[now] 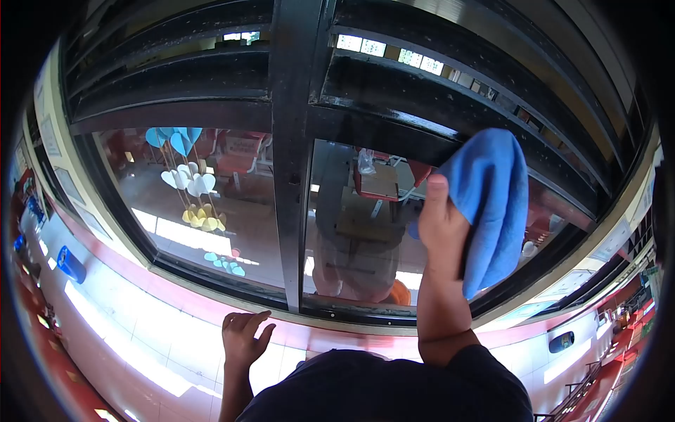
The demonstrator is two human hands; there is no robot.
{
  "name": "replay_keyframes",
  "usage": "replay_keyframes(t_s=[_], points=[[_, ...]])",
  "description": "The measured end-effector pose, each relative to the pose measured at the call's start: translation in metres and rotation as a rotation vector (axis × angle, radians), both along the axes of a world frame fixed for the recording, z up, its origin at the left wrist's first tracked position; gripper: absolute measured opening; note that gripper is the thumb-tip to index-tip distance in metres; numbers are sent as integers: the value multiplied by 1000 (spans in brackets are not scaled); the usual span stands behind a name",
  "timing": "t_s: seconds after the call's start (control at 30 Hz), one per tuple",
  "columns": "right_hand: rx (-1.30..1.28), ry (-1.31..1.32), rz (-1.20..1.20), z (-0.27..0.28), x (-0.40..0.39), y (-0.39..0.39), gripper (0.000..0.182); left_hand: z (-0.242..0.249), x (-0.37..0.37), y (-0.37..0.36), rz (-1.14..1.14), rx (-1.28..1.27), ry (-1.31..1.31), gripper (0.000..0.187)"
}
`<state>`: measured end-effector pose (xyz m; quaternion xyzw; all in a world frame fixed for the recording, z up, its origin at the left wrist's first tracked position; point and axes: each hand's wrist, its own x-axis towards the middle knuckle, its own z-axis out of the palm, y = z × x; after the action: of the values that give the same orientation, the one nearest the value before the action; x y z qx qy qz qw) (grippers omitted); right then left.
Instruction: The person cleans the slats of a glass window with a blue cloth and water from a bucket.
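My right hand (444, 221) is raised at the right half of the window and closed on a blue cloth (494, 207). The cloth drapes over the far side of the hand, its top overlapping the dark crossbar (394, 133) under the louvre slats. Behind it lies the lower right glass pane (337, 211), which shows reflections and chairs. Low at the left, my left hand (245, 336) holds nothing, thumb and fingers apart, near the bottom edge of the window frame (225, 285).
Louvre slats (450, 81) fill the upper window. Paper hearts (188, 179) in blue, white and yellow appear at the left pane. A blue bin (71, 264) stands on the tiled floor (140, 337) at the left. Red chairs (612, 373) line the right side.
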<state>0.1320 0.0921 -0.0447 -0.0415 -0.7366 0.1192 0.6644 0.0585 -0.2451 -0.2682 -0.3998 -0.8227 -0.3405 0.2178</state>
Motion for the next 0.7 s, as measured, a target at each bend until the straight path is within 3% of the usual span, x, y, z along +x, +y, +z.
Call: replay_keyframes(t_s=[0.1,0.17,0.2,0.3,0.4,0.47,0.53,0.57,0.6,0.67,0.7], points=[[235,-123,-17,4,-37,-50,81,-11,13,14,-43,-16,-49,30],[305,-186,-55,6,-60,-76,92,-14,23,22,-86,-65,-58,30],[256,-197,47,2,-64,-78,94,-15,25,25,-103,-96,-45,30],[176,-187,333,-7,-56,-59,95,-17,21,20,-67,-92,-11,34],[175,-194,347,-25,-2,-15,87,-21,11,1,40,-17,-81,36],[143,-193,256,-39,39,26,82,-4,5,-4,-1,-1,-31,27],[34,-130,88,-48,82,71,77,8,0,-5,-8,-12,28,21],[-59,-56,-20,-47,103,94,74,-5,-11,-15,19,-77,-134,38],[-186,42,-118,-43,123,112,72,-22,-23,-13,-7,0,-64,34],[-496,393,-238,-26,153,132,68,-12,-26,2,-68,-43,-24,33],[-747,326,-264,-34,181,157,76,-5,-24,14,-83,-71,28,33]])
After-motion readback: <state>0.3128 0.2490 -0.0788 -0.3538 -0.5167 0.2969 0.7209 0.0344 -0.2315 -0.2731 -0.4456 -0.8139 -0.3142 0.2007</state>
